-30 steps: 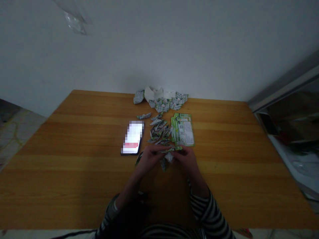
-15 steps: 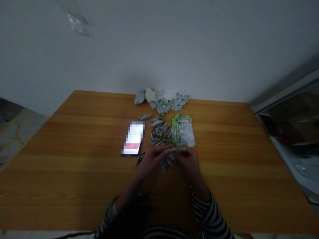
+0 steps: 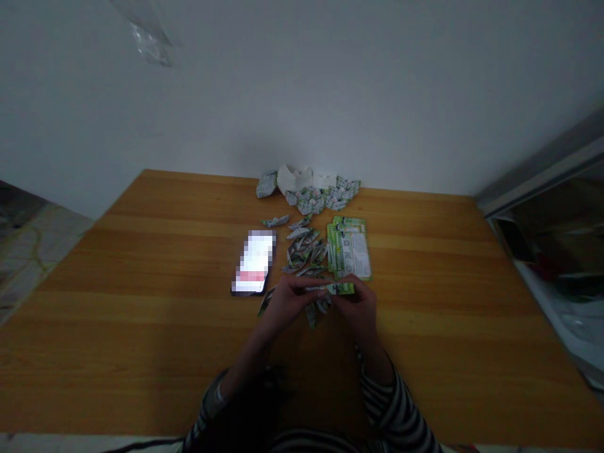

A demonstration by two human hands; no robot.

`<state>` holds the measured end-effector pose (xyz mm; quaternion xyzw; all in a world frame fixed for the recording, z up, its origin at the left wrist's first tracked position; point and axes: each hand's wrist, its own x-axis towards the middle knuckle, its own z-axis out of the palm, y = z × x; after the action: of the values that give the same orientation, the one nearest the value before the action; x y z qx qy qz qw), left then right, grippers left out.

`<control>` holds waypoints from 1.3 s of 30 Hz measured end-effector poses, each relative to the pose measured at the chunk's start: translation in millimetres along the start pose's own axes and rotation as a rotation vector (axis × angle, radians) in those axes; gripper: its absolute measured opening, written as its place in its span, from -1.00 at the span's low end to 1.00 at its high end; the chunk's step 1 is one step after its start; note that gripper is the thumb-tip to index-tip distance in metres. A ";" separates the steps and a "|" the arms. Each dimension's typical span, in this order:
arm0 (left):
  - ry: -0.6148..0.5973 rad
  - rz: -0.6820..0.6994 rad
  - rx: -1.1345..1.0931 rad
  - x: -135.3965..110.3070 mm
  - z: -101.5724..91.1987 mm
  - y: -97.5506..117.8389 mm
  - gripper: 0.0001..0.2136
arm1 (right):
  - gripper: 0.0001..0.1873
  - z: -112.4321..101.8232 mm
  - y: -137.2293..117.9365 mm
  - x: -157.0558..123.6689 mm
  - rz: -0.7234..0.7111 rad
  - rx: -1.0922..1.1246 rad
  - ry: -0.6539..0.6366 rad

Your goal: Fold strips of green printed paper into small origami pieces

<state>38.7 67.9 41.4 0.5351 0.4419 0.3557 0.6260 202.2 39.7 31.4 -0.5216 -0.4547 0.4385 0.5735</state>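
Your striped sleeves (image 3: 394, 396) frame the near side of the scene, forearms angled inward to meet over the paper. Between your hands, a green-printed paper strip (image 3: 337, 288) now stretches out level, its green end showing beside your right hand (image 3: 359, 308), where a moment ago it sat more bunched and mostly hidden. Your left hand (image 3: 285, 299) holds the other end, fingers closed along it. Both grips are clenched on the strip; neither has released it. Just below your hands, small folded paper pieces (image 3: 317, 309) hang or lie close against them, though the dim light hides which, and another folded piece (image 3: 265, 301) pokes out from under your left palm. Ahead, a pile of boat-shaped folded paper pieces (image 3: 302, 251) sits between a phone (image 3: 252, 261), its lit screen pixelated, and a stack of green printed cards (image 3: 348, 248). Farther on, a crumpled heap of printed paper (image 3: 309, 200) and a white sheet (image 3: 293, 178) lie at the far edge of the wooden desk (image 3: 141, 264), against a pale wall (image 3: 302, 94). A tiled floor (image 3: 33, 251) shows beyond the desk's left side.
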 end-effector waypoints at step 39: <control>0.154 0.179 0.722 -2.5 15.4 3.6 -0.80 | -0.61 2.2 0.3 -1.2 0.030 -0.219 -0.038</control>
<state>52.3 60.7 45.9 0.7295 0.5359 0.2697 0.3286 199.7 39.0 31.1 -0.5794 -0.5027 0.4048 0.4977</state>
